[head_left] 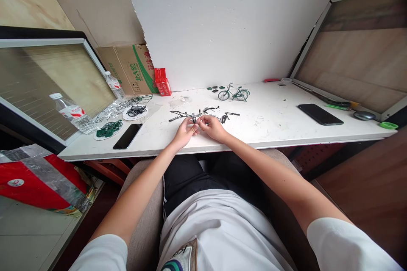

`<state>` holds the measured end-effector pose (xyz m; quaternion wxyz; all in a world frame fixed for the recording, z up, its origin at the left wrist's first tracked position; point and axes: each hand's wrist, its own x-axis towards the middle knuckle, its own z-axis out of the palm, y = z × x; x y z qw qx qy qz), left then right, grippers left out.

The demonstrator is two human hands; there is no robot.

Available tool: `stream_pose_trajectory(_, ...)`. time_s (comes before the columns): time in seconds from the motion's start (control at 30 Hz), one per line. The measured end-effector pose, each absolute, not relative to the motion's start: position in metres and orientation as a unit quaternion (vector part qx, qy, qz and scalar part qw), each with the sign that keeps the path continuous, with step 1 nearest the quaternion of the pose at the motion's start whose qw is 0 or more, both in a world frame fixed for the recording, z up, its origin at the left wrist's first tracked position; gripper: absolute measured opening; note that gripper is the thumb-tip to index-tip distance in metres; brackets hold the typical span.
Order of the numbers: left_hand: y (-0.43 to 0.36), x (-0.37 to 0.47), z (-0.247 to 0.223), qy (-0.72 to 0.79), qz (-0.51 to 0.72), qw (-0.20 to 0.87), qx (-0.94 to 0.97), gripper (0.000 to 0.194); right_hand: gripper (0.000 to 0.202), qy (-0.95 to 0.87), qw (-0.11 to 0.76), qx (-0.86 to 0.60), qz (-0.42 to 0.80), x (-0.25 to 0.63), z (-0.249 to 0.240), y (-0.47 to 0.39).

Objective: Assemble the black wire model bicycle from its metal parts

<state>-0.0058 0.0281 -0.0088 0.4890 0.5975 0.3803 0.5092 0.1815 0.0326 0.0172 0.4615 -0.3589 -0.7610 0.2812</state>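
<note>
While fingertips nearly meet, left hand (185, 132), right hand (212, 128) bent

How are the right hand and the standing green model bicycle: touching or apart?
Apart. The head view shows a plain gap of white tabletop between the right hand and the green model bicycle behind it.

A white table (270, 125) carries a model bicycle (233, 94); two dark phones (320, 114); small loose parts (230, 114).
</note>
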Motion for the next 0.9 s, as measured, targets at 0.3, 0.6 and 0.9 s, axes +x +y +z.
stream_pose_trajectory(0.3,0.0275,-0.0062,-0.0083,0.373,0.504,0.488,0.608,0.053,0.032,-0.756,0.463,-0.344,0.309,0.1829,0.0131,0.0364)
stream_pose_trajectory(0.6,0.0280,-0.0053,-0.0080,0.379,0.500,0.482,0.612,0.054,0.032,-0.755,0.461,-0.345,0.315,0.1823,0.0134,0.0367)
stream_pose_trajectory(0.9,0.0274,-0.0047,-0.0078,0.374,0.508,0.485,0.605,0.055,0.035,-0.751,0.466,-0.342,0.320,0.1827,0.0121,0.0377)
